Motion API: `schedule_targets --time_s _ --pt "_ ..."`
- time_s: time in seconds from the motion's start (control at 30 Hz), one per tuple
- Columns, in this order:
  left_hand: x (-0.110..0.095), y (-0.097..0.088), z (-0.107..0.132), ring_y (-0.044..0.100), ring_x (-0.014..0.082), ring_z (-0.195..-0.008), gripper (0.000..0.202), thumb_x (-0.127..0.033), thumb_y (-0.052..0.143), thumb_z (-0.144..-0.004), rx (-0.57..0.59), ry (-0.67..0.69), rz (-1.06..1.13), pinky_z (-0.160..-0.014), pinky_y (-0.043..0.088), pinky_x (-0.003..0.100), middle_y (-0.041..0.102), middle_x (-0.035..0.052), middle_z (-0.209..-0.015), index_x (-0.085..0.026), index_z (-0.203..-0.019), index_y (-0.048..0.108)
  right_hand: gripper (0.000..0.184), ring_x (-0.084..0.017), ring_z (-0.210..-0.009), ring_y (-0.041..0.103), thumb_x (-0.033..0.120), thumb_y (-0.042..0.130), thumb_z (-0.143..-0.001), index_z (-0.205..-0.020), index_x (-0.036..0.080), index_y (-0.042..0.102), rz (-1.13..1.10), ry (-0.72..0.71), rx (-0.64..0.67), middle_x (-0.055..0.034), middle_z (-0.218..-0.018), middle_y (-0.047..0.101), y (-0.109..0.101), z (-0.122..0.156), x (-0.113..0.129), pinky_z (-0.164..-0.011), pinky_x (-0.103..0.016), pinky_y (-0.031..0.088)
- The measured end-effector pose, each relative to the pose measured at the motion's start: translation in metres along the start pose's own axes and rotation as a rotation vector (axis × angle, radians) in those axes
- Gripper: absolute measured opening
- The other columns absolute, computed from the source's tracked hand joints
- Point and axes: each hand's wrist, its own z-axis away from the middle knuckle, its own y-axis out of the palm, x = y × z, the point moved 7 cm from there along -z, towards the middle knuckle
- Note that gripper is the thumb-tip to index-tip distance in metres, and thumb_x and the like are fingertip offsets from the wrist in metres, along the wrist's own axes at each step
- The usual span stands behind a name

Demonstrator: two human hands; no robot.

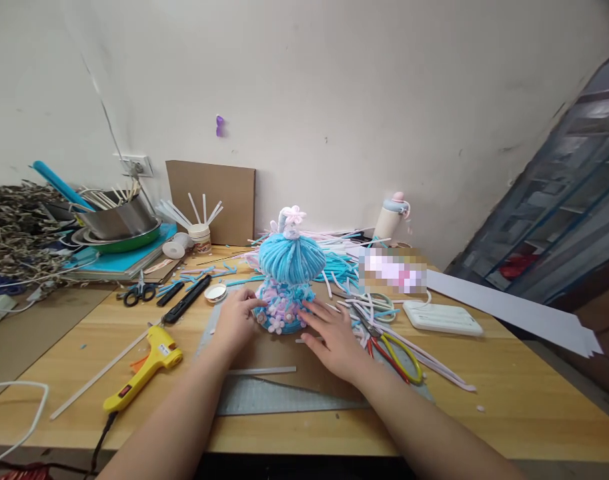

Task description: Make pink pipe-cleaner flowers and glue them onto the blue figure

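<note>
A pipe-cleaner craft (291,259) stands upright on a brown cardboard piece (314,377) in front of me. It has a blue domed top, a pink flower (294,215) at its tip, and a base covered with pink and lilac flowers. My left hand (237,320) grips the left side of the base with bent fingers. Against the right side lie the fingertips of my right hand (334,337), its fingers spread and its thumb apart. The far side of the base is hidden.
A yellow glue gun (149,370) lies at left, near black-handled scissors (140,291) and a box cutter (187,300). Pliers (397,350) and loose pipe cleaners (434,370) lie at right. A white power bank-like box (441,318) and a bottle (390,217) are beyond.
</note>
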Motion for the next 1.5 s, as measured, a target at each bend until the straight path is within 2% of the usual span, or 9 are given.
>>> schedule_targets --time_s 0.1,0.27,0.4,0.5,0.63,0.87,1.07,1.23,1.5 --pt "0.004 -0.004 0.001 0.054 0.0247 -0.091 0.042 -0.003 0.042 -0.067 -0.051 -0.044 -0.001 -0.087 0.041 0.037 0.060 0.0060 -0.086 -0.025 -0.080 0.075 0.046 -0.032 -0.138 0.022 0.044 0.048 -0.089 -0.135 0.037 0.044 0.131 -0.030 0.053 -0.0024 -0.149 0.032 0.010 -0.004 0.007 -0.106 -0.062 -0.004" --pt "0.011 -0.012 0.000 0.055 0.0268 -0.094 0.036 -0.005 0.042 -0.068 -0.149 -0.110 0.053 -0.090 0.041 0.040 0.063 0.0073 -0.089 -0.022 -0.080 0.072 0.041 -0.032 -0.137 0.022 0.042 0.048 -0.089 -0.129 0.037 0.050 0.159 -0.019 0.043 -0.0024 -0.147 0.036 0.015 -0.007 0.004 -0.105 -0.062 -0.006" --pt "0.015 -0.023 0.003 0.055 0.0275 -0.099 0.039 -0.005 0.044 -0.066 -0.262 -0.144 0.143 -0.094 0.039 0.041 0.063 0.0077 -0.095 -0.021 -0.092 0.068 0.036 -0.025 -0.114 0.051 0.010 0.043 -0.082 -0.097 0.029 0.069 -0.007 -0.021 -0.078 -0.0028 -0.113 0.065 0.001 -0.003 -0.004 -0.107 -0.055 0.013" --pt "0.014 -0.031 0.007 0.055 0.0266 -0.098 0.039 -0.009 0.047 -0.070 -0.354 -0.173 0.229 -0.091 0.041 0.040 0.060 0.0087 -0.099 -0.020 -0.105 0.061 0.029 -0.023 -0.093 0.058 0.007 0.044 -0.073 -0.064 0.023 0.066 -0.334 0.067 -0.276 -0.0050 -0.085 0.067 -0.020 0.002 -0.023 -0.099 -0.047 0.032" --pt "0.000 -0.035 0.010 0.057 0.0235 -0.101 0.035 -0.022 0.050 -0.079 -0.401 -0.173 0.395 -0.089 0.042 0.036 0.061 0.0085 -0.104 -0.021 -0.114 0.055 0.024 -0.024 -0.101 0.059 0.029 0.043 -0.084 -0.094 0.024 0.064 -0.767 0.267 -0.497 -0.0072 -0.102 0.066 -0.042 -0.005 -0.048 -0.092 -0.044 0.044" --pt "-0.022 -0.017 0.001 0.056 0.0240 -0.113 0.050 -0.050 0.040 -0.087 -0.205 -0.267 0.864 -0.094 0.042 0.038 0.063 0.0102 -0.117 -0.021 -0.127 0.049 0.052 -0.020 -0.119 0.053 0.053 0.019 -0.091 -0.129 0.027 0.044 -1.253 0.517 -0.121 -0.0065 -0.131 0.054 -0.026 -0.049 -0.038 -0.093 -0.037 0.047" --pt "0.019 -0.022 0.011 0.046 0.0221 -0.124 0.042 -0.045 0.036 -0.090 -0.322 -0.703 0.904 -0.096 0.041 0.035 0.053 0.0125 -0.128 -0.021 -0.124 0.045 0.045 -0.019 -0.125 0.047 0.050 0.027 -0.091 -0.123 0.026 0.047 -1.287 0.723 -0.194 -0.0074 -0.136 0.049 -0.012 -0.039 -0.067 -0.101 -0.038 0.040" --pt "0.022 -0.001 0.019 0.062 0.0263 -0.102 0.046 -0.053 0.035 -0.088 -0.035 -0.970 1.029 -0.080 0.052 0.041 0.062 0.0202 -0.107 -0.014 -0.104 0.053 0.043 -0.027 -0.112 0.057 0.049 0.037 -0.086 -0.100 0.014 0.058 -1.324 0.850 -0.044 -0.0211 -0.110 0.061 0.010 -0.034 -0.079 -0.095 -0.047 0.043" --pt "0.024 0.009 0.016 0.065 0.0131 -0.076 0.019 -0.015 0.043 -0.088 0.192 -0.992 0.853 -0.071 0.054 0.027 0.065 0.0089 -0.087 -0.014 -0.075 0.056 0.044 -0.022 -0.118 0.053 0.046 0.038 -0.087 -0.103 0.009 0.056 -1.458 0.860 0.061 -0.0237 -0.123 0.054 0.027 -0.037 -0.075 -0.097 -0.036 0.043"
